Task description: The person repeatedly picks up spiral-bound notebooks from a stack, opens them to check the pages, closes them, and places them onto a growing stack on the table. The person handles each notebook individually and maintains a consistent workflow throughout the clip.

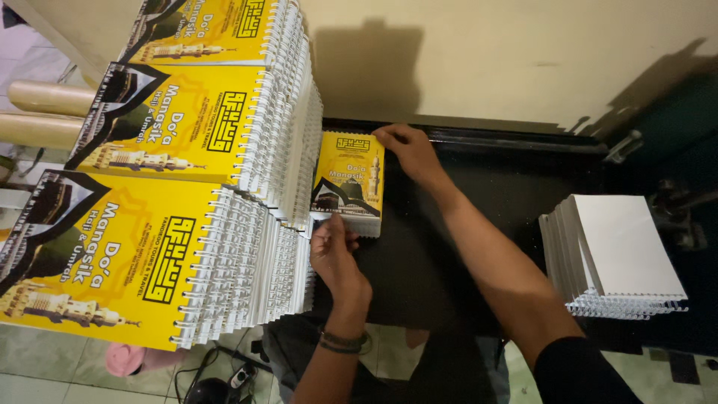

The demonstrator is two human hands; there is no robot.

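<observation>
Three tall stacks of yellow spiral-bound booklets [187, 187] stand at left. On the black desk [523, 194] lies one yellow booklet [348, 183]; left hand [336, 258] grip clamped on its near edge, right hand [407, 150] pinching its far corner. At right, one stack of white-backed booklets [613, 254]

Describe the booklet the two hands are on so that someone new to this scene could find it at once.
On the black table, just right of the tall stacks of yellow spiral-bound booklets, lies a single small yellow booklet. The left hand touches its near edge, the right hand its far corner. Unlike its neighbours, it lies alone and flat.
</observation>
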